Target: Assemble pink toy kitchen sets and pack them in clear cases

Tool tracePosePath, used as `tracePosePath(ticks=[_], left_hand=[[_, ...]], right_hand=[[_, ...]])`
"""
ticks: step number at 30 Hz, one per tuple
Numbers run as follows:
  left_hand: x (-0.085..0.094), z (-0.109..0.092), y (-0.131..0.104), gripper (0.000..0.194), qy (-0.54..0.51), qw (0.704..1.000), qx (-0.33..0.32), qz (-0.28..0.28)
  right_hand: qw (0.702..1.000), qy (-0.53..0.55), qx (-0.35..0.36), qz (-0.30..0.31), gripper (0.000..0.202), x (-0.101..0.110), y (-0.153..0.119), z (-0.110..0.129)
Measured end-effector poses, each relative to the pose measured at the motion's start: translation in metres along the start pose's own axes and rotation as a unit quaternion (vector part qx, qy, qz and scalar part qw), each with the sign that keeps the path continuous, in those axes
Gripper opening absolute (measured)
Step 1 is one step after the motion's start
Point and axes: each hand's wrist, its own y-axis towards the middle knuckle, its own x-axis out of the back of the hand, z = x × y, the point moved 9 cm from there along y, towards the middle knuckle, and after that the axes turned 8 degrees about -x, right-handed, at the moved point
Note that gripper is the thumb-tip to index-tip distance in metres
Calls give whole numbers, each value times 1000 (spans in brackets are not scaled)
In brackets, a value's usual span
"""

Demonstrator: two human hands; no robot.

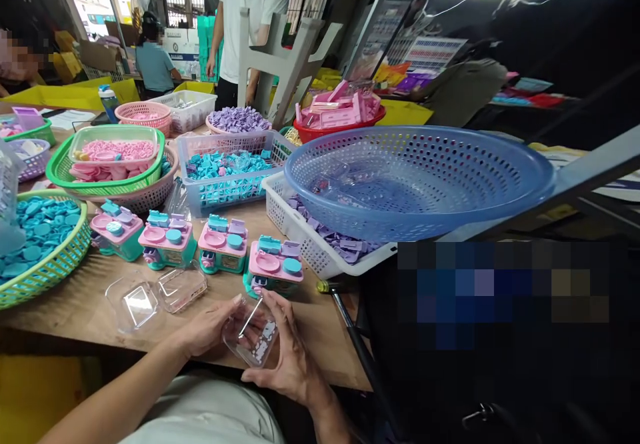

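Observation:
Between both hands, at the table's front edge, is a small clear plastic case [259, 349] with white printed shapes on it. My left hand [211, 327] grips its left side, with the fingers partly seen through the plastic. Around its right side and top curve the fingers and thumb of my right hand [295, 357]. Just beyond stands a toy kitchen set [273, 267] in pink, teal and purple, the rightmost of several in a row. Two more clear plastic pieces, a wide one [131, 305] and a narrower one [183, 289], lie left of my hands.
A large blue basin [480, 157] overhangs a white basket [283, 214] of purple parts on the right. A hammer [345, 311] leans at the table edge. Left and behind are a yellow-green basket [83, 241] and a blue basket [227, 194], both holding teal parts. A person [253, 24] stands beyond.

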Motion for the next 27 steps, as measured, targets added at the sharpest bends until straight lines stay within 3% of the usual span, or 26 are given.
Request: tracePosePath(ticks=[13, 27], left_hand=[[2, 0, -1, 56, 42, 999, -17, 7], [-3, -4, -3, 56, 63, 998, -24, 17]], right_hand=[[1000, -16, 17, 2, 141, -5, 0, -4], [1000, 0, 12, 14, 132, -6, -1, -4]])
